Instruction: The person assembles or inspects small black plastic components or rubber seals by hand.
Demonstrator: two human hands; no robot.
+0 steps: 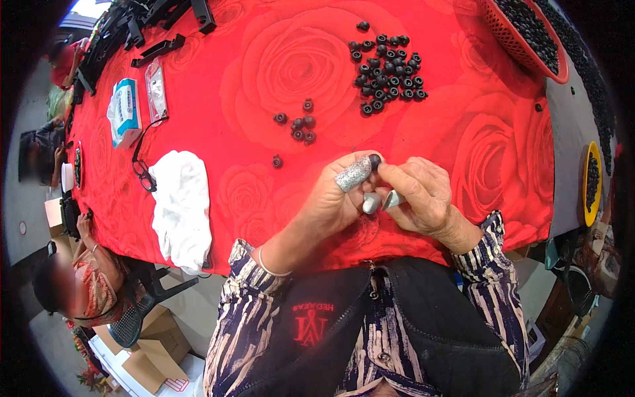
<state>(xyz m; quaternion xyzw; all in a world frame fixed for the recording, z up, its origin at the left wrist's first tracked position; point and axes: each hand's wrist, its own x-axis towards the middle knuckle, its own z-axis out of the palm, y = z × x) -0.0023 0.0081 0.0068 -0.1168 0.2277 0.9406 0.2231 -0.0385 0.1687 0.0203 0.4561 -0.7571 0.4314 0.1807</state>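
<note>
Near the front edge of the table, my two hands meet over a small black knob-like part (375, 161). My left hand (329, 198) is closed and pinches it, with a silvery speckled wrap (354, 173) on one digit and a pale wrap on another. From the other side, the closed fingertips of my right hand (423, 192) press against the same part. A grey-green flat piece (393, 200) shows below the right fingers; whether it is a tool or a finger wrap I cannot tell. A few similar black parts (309, 122) lie just beyond my left hand.
A larger group of black parts (390, 73) lies farther back. A red basket (562, 69) and a yellow tray (587, 215) of black pieces stand at the right. Leftward are a white cloth (180, 212), glasses (145, 177), a tissue pack (124, 112) and black brackets (159, 49). People sit along the left side.
</note>
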